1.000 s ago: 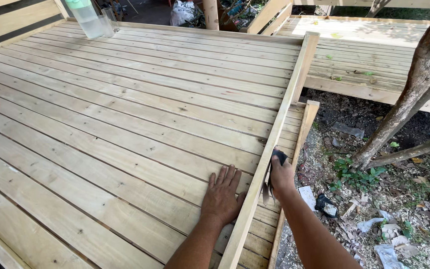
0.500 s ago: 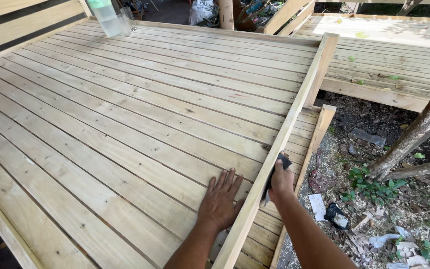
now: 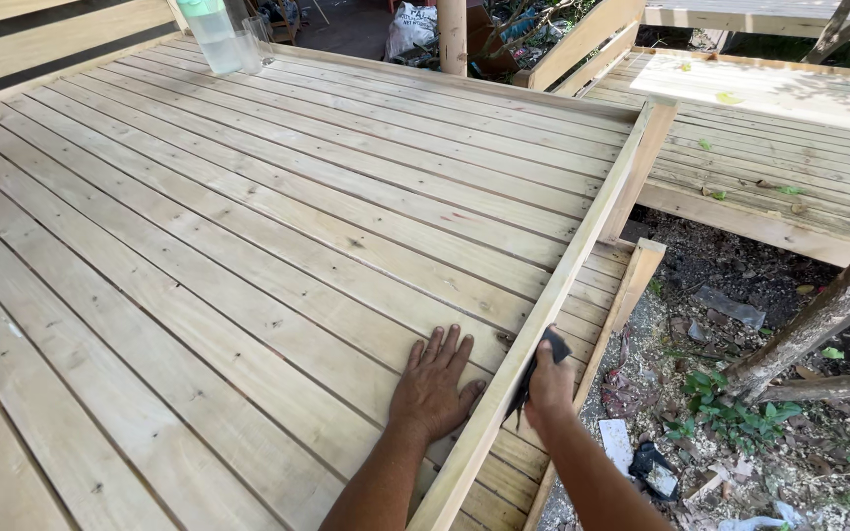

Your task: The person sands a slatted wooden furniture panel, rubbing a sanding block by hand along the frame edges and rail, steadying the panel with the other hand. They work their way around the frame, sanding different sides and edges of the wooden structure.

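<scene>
Dark sheet: your right hand (image 3: 550, 385) is clenched around a dark abrasive sheet (image 3: 540, 371), pressing it against the outer face of the wooden rail (image 3: 563, 285).
Where it sits: the sheet lies low on the rail, near your end of it, part folded over the top edge and part hanging under your fingers.
Right hand: your knuckles face up, your fingers wrapped over the sheet, your forearm coming in from the bottom edge.
Left hand: your left hand (image 3: 435, 388) lies flat on the plank deck (image 3: 248, 246), fingers released and spread, holding nothing, its thumb just beside the rail's inner face.
Rail: pale timber set on edge, running diagonally from the bottom of the view up to the deck's far right corner.
Deck: light planks laid side by side with narrow gaps, knots showing.
Far corner: a clear plastic bottle (image 3: 213, 34) with a green top stands at the deck's far edge.
Beyond the rail: a second plank platform (image 3: 759, 167) lies past a gap; bare ground with wood shavings and a leaning tree trunk (image 3: 828, 305) lie to your right.
</scene>
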Motion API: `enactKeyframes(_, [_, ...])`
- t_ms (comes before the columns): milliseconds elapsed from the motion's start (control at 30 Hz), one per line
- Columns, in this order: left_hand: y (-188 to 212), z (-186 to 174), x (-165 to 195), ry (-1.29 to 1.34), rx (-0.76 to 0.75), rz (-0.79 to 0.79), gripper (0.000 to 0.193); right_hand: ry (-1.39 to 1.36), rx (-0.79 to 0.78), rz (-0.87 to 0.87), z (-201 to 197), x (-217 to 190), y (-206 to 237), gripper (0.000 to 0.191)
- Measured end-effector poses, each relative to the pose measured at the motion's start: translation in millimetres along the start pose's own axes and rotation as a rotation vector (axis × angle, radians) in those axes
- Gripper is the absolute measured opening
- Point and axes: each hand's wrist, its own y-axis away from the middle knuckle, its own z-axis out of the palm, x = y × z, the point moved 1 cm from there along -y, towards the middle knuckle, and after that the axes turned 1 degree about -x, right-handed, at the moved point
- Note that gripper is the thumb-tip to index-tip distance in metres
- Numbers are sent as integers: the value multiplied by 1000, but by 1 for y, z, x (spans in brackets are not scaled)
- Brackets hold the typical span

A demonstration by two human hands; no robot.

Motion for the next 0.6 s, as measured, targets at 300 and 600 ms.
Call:
enactKeyframes(300, [-52,-9,9,10,-32,-73,78,-28,-33,-25,3,-5,-29,41])
enactKeyframes(600, [-97,-12,21,-7,-20,-153,79,-9,-135,-50,-15,-12,-46,47])
